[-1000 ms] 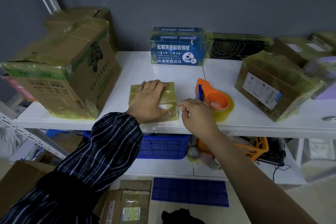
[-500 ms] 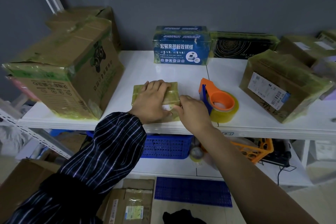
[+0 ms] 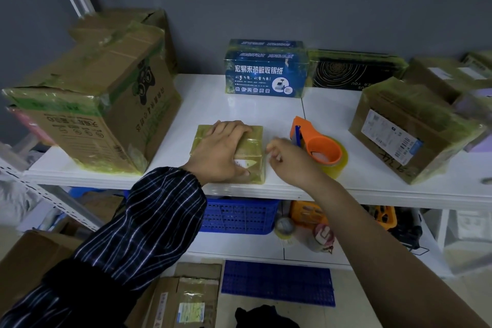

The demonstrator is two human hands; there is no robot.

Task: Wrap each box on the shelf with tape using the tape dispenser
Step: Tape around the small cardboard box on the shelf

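Observation:
A small flat box [image 3: 251, 149] wrapped in yellowish tape lies near the front edge of the white shelf [image 3: 239, 109]. My left hand [image 3: 221, 153] rests flat on top of it, fingers spread. My right hand [image 3: 288, 161] hovers just right of the box with fingers loosely curled, holding nothing. Right beside that hand lies the orange tape dispenser [image 3: 318, 145] with its yellowish roll, on its side on the shelf.
A large taped carton [image 3: 93, 109] stands at the left. A blue printed box [image 3: 266, 69] and a black box [image 3: 351, 70] sit at the back. Taped cartons [image 3: 410, 125] fill the right. Below are a blue basket [image 3: 237, 216] and an orange basket [image 3: 383, 217].
My right hand touched the box's right edge half a second ago and has now drawn back to the right, off the box. The left hand stays on the box.

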